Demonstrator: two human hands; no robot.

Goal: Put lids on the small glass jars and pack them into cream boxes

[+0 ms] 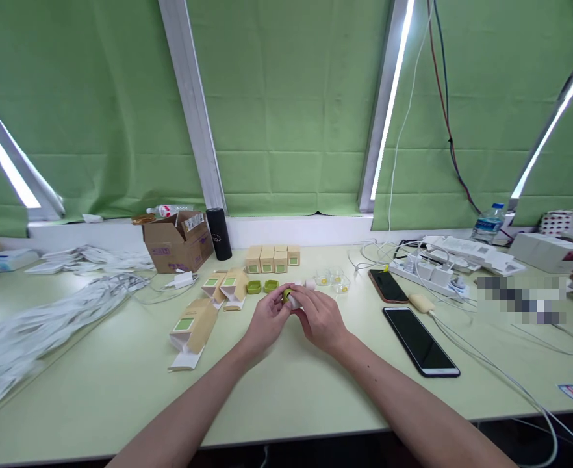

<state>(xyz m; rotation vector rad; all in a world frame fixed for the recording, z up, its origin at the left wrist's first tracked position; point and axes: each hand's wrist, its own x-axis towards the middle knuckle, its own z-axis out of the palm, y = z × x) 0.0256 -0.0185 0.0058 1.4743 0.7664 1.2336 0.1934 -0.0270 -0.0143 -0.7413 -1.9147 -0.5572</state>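
Small green-and-white piece (pixel 287 296), one: held over the table (pixel 286 403), directly between the left hand (pixel 267 317) and the right hand (pixel 321 320), neither being clearly the nearer. The green part is turned toward the left fingers, the white part toward the right; the long axis seems to be laid aslant, from the green part at upper left to the white part at lower right, though much of the body is covered and its full outline cannot be told. Left fingers: bent, with the tips pressed to the green side. Right fingers: bent over the white side, the tips brought in close beside those of the left, so that the piece is gripped from both sides. Whether the two parts are joined or merely held together cannot be told. Green trays (pixel 254 287), two: set side by side just beyond the left hand. Pale pink item (pixel 310 285), one: placed just beyond the right fingers, partly covered. Clear cups (pixel 335 275), several, marked with yellow: grouped near the right hand, beyond it and to the right. Opened cartons (pixel 196 318), three: laid to the left of the left hand, flaps turned out. Small cartons (pixel 267 260), four: stood in a row farther back.
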